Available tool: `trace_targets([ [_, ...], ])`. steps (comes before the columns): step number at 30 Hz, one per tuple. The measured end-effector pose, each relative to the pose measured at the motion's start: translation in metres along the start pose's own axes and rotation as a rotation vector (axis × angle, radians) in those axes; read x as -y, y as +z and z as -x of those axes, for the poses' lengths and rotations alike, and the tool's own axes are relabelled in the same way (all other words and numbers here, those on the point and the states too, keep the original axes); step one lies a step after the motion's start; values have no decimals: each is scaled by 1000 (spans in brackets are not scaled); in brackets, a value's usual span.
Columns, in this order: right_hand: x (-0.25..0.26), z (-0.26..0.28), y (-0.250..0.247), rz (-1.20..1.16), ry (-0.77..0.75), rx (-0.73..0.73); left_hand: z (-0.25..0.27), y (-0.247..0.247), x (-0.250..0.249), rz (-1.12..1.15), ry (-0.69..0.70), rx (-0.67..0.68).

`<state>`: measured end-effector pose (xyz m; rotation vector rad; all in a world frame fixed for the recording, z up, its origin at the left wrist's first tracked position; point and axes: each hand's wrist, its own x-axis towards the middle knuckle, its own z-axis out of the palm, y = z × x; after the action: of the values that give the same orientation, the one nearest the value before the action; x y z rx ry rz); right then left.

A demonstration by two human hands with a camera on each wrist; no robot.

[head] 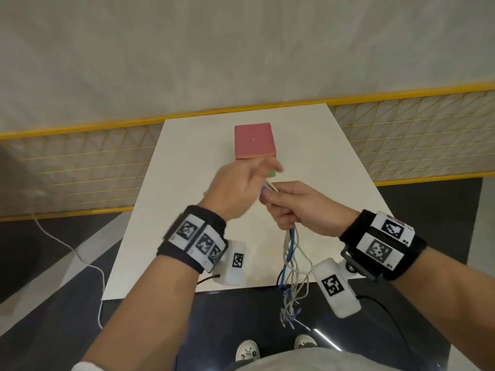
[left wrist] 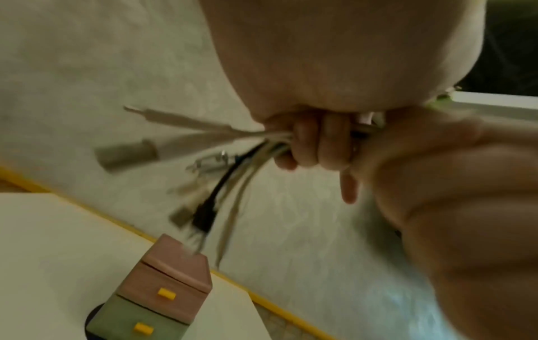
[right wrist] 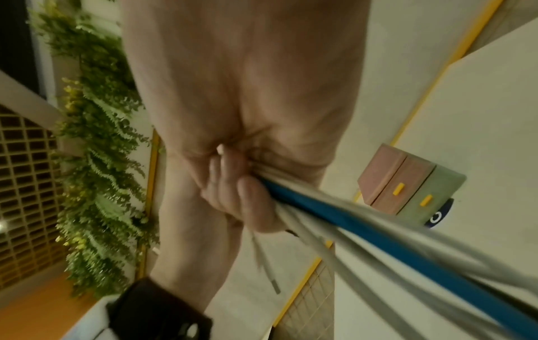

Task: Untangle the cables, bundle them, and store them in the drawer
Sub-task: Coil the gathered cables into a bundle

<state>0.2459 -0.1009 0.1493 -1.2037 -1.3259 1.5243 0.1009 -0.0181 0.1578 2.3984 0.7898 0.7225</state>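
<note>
Matt white table [head: 187,210] (smooth), matt drawer box [head: 254,140].

This looks like an indoor demonstration or recording space in a commercial building, not a home. A plain white rectangular table [head: 321,167] stands against a low yellow-framed wire-mesh barrier [head: 417,129]. Beyond the barrier lies pale concrete-like floor [head: 241,44]; beside the table, dark floor tiles [head: 48,285]; off to the side, a wall of green artificial foliage [right wrist: 96,161].

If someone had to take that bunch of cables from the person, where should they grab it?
Just below the right hand, where the cables still run tight together, and from the side. Lower down they splay into loose ends, so a grip there would probably catch only a few.
</note>
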Motion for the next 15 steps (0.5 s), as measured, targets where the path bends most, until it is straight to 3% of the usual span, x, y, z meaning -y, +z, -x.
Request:
trace_targets([
  [4,-16,7,-9,137,-6,-5,-7,-13,21,-107,-126,-291],
  [9,-32,9,-18,358,73,-30,0,-12,44,48,-363,-543],
  [11,-33,11,-20,359,89,-68,4,-14,52,52,-438,-563],
  [13,-28,9,-19,343,53,-120,5,-9,47,-73,-376,-513],
  [15,-17,4,-13,331,13,-133,3,5,29,-151,-177,-411],
])
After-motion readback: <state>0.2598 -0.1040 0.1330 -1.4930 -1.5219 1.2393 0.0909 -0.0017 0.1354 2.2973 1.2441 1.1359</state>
